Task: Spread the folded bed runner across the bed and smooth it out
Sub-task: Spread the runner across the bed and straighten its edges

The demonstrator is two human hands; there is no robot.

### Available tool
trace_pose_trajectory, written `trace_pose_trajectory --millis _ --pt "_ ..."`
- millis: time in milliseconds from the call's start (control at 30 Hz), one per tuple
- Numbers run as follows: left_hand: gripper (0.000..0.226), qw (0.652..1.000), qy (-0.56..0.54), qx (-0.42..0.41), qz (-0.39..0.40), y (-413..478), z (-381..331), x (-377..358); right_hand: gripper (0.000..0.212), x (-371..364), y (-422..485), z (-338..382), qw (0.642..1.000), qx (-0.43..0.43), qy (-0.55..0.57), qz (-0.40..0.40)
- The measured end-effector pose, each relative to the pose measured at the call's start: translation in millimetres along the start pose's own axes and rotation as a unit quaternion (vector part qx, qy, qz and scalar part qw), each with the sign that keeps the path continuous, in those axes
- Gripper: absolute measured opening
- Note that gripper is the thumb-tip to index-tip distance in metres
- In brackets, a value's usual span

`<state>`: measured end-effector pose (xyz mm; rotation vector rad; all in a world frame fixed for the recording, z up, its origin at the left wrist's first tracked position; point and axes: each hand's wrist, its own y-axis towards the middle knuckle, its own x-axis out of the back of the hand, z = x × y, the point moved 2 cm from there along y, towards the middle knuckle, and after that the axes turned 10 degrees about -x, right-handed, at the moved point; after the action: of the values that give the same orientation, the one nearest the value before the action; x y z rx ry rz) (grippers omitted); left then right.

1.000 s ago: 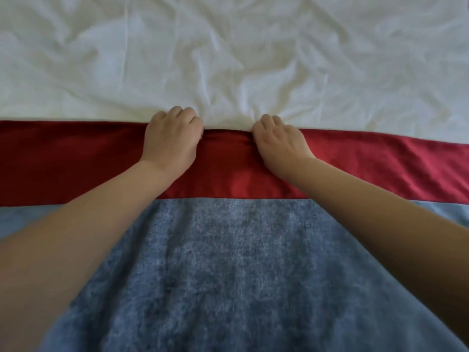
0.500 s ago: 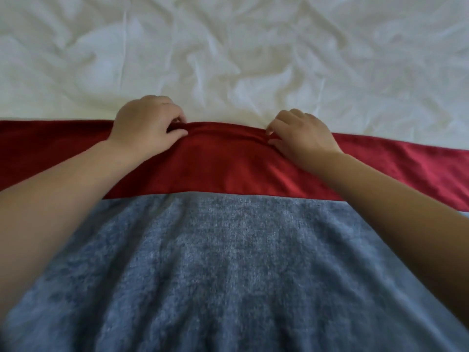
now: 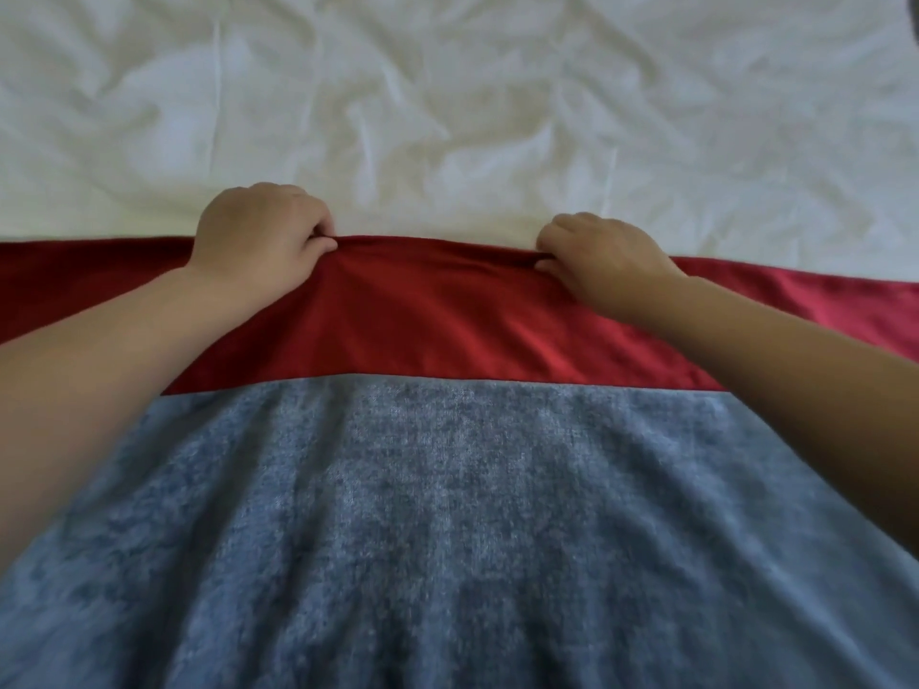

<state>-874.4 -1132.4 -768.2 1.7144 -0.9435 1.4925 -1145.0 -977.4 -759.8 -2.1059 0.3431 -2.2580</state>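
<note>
The bed runner [image 3: 447,514] lies across the near part of the bed, a grey-blue textured panel with a red band [image 3: 437,320] along its far side. My left hand [image 3: 258,241] pinches the red band's far edge left of centre. My right hand [image 3: 606,256] pinches the same edge right of centre. Between the two hands the red edge is lifted slightly and bunched into a soft ridge. The grey panel shows shallow lengthwise wrinkles. Both forearms stretch over the runner.
Beyond the red edge the white bed sheet [image 3: 472,116] fills the far half of the view, heavily creased. A dark corner [image 3: 912,22] shows at the top right edge.
Both hands have slid apart along the red edge, the left further left, the right further right. They went from pressing on the band to pinching its edge, which now rises between them.
</note>
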Motion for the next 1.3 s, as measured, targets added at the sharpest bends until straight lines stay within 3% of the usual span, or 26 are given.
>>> trace_pose_trajectory --millis 167,333,500,800,900,1033,1167,1300 --pt "0.014 0.999 0.027 0.03 0.025 5.9 -3.4 1.1 0.031 -11.7 22.4 0.9 0.988 -0.154 0.019 0.009" --pt "0.012 0.998 0.017 0.055 0.04 8.7 -13.9 4.3 0.022 -2.3 -1.5 -24.2 0.989 -0.119 0.082 -0.014" --pt "0.015 0.999 0.002 0.023 0.026 2.7 -16.6 6.5 0.02 2.5 -49.1 -85.4 0.994 -0.107 -0.012 0.007" --pt "0.015 0.991 0.097 0.083 0.046 12.9 -24.6 -5.5 0.023 -17.4 -24.9 -96.5 0.962 -0.267 -0.036 0.045" --pt "0.017 0.987 0.119 0.097 0.041 10.6 -30.4 -2.8 0.028 -11.8 -34.3 -93.1 0.95 -0.311 -0.001 0.004" --pt "0.025 0.989 0.119 0.093 0.0 1.6 -46.2 11.6 0.038 0.3 -46.5 -71.4 0.966 -0.248 -0.046 -0.054" --pt "0.05 0.994 0.064 0.091 -0.005 -10.0 -66.8 21.9 0.054 10.5 -54.8 -15.5 0.979 -0.192 -0.008 -0.072" --pt "0.063 0.997 0.024 0.071 -0.009 -28.2 -89.8 33.5 0.055 26.5 -61.3 56.3 0.984 -0.155 0.024 -0.089"
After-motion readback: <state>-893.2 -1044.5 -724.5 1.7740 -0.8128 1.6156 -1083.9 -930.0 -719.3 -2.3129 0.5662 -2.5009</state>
